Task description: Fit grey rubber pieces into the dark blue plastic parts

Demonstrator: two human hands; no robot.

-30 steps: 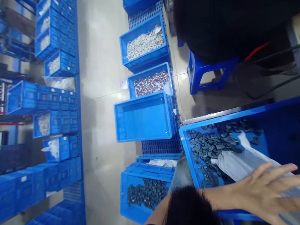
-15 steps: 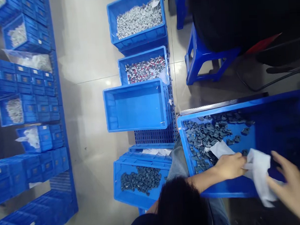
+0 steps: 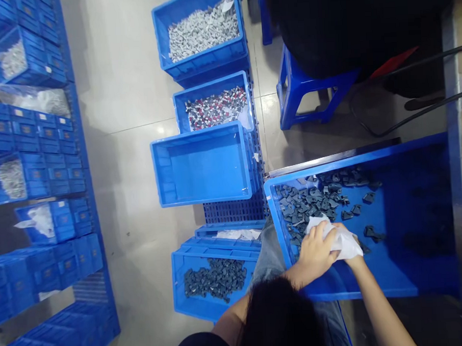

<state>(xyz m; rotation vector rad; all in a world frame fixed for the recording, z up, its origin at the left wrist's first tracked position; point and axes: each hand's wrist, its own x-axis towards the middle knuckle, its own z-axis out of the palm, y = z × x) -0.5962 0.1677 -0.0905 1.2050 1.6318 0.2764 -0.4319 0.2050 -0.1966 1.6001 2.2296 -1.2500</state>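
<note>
- Currently, crumpled white sheet: bunched between both hands, inside large blue crate
- Left hand: fingers curled over sheet
- Right hand: gripping opposite side; fingers partly hidden
- Dark gray molded parts: loose beside hands, on crate floor
- Empty blue crate: left of large crate
- Blue plastic stool: beyond large crate

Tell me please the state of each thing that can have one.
White sheet: crumpled, held.
Left hand: closed on the sheet.
Right hand: against the sheet, partly hidden.
Big bin: open, dark parts inside.
Middle bin: open, bottom showing.
Red-and-white parts' bin: open.
Stool: upright.
</note>
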